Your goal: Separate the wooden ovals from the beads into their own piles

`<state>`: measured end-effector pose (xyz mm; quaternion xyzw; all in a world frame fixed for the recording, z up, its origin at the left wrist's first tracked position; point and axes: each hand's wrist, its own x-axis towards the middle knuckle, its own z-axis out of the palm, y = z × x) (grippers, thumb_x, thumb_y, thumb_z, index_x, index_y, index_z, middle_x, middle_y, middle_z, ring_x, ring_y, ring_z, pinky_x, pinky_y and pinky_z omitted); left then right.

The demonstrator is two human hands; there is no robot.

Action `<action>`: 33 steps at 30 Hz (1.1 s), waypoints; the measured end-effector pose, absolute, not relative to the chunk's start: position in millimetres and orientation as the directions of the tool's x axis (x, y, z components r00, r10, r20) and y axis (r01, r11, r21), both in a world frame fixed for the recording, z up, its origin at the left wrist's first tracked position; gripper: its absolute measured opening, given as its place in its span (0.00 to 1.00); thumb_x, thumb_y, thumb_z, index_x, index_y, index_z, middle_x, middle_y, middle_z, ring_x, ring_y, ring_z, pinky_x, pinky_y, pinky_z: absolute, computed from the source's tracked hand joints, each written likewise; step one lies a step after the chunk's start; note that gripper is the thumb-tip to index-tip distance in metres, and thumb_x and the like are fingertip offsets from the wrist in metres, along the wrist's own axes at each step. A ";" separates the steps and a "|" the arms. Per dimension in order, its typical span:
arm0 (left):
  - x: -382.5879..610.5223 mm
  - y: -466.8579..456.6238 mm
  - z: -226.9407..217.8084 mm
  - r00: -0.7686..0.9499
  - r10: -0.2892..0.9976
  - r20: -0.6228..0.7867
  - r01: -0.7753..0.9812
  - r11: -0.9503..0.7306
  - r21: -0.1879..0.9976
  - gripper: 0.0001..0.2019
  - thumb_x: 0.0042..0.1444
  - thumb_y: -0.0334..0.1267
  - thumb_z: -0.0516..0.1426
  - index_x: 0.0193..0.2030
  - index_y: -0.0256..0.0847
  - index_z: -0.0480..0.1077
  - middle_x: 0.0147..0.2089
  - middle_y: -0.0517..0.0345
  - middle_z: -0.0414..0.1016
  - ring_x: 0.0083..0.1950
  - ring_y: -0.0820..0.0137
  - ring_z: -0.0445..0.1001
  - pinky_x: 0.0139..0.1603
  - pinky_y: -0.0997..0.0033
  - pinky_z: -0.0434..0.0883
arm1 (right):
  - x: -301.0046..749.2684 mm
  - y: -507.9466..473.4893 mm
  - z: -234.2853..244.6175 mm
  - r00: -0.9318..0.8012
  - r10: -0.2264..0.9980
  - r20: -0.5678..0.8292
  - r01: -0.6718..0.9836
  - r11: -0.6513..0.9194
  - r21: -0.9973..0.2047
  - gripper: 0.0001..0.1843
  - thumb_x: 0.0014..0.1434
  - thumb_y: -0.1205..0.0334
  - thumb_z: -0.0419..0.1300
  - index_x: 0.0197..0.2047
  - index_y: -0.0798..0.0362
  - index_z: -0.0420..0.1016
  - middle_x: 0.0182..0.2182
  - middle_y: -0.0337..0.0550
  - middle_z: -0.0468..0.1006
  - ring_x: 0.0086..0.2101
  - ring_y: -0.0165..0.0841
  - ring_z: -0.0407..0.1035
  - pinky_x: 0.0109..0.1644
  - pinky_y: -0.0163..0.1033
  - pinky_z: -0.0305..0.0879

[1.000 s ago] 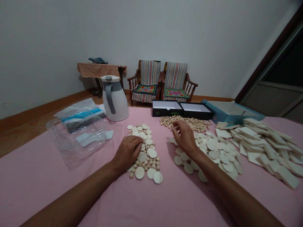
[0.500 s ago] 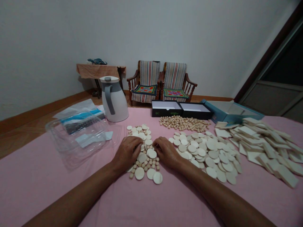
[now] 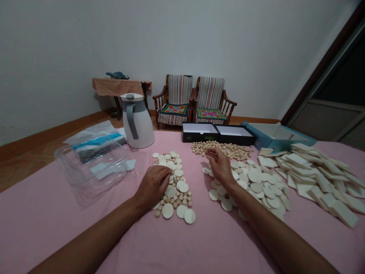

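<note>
My left hand [image 3: 152, 184] rests with curled fingers against the left side of a mixed heap of pale wooden discs [image 3: 182, 186] and small wooden cubes [image 3: 179, 198]. Its fingertips are partly hidden among the pieces. Over the left edge of a larger pile of wooden discs [image 3: 256, 187], my right hand [image 3: 220, 166] is raised. Its fingers are drawn together, the tips close to the front of a spread of small wooden pieces [image 3: 238, 151]. Whatever lies between those fingertips is too small to make out.
Rectangular wooden tiles [image 3: 319, 175] are heaped at the right. Behind stand a black open box [image 3: 201, 137] and a blue box [image 3: 273, 144]. A white jug [image 3: 139, 129] and clear plastic trays [image 3: 94, 171] occupy the left of the pink cloth [image 3: 171, 251].
My right hand has left the mixed heap and moved right and away from me, toward the small wooden pieces. The left hand has stayed in place.
</note>
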<state>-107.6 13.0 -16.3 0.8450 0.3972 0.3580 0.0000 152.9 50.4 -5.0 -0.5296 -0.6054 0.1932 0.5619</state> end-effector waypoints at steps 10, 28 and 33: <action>-105.8 11.4 -12.7 0.430 0.688 0.585 0.685 -0.670 0.285 0.08 0.60 0.31 0.52 0.41 0.39 0.72 0.42 0.52 0.77 0.46 0.63 0.72 0.49 0.58 0.68 | 130.7 10.5 9.7 -0.485 0.871 0.080 0.660 0.425 -0.620 0.16 0.44 0.77 0.55 0.36 0.54 0.73 0.32 0.39 0.75 0.30 0.28 0.67 0.33 0.32 0.60; -106.8 9.6 -2.5 0.333 0.691 0.641 0.697 -0.639 0.327 0.08 0.60 0.35 0.52 0.42 0.39 0.72 0.42 0.51 0.78 0.47 0.63 0.73 0.51 0.58 0.69 | 132.6 14.9 15.3 -0.269 0.949 0.166 0.814 0.316 -0.487 0.05 0.51 0.70 0.58 0.34 0.54 0.71 0.26 0.40 0.74 0.26 0.29 0.64 0.28 0.32 0.51; -103.7 22.7 20.9 0.370 0.745 0.555 0.700 -0.616 0.362 0.09 0.58 0.35 0.53 0.43 0.40 0.73 0.44 0.52 0.78 0.46 0.63 0.75 0.48 0.61 0.71 | 151.2 28.3 22.3 -0.125 0.935 0.331 0.791 0.295 -0.535 0.06 0.57 0.65 0.55 0.39 0.54 0.70 0.25 0.38 0.74 0.27 0.30 0.66 0.32 0.34 0.55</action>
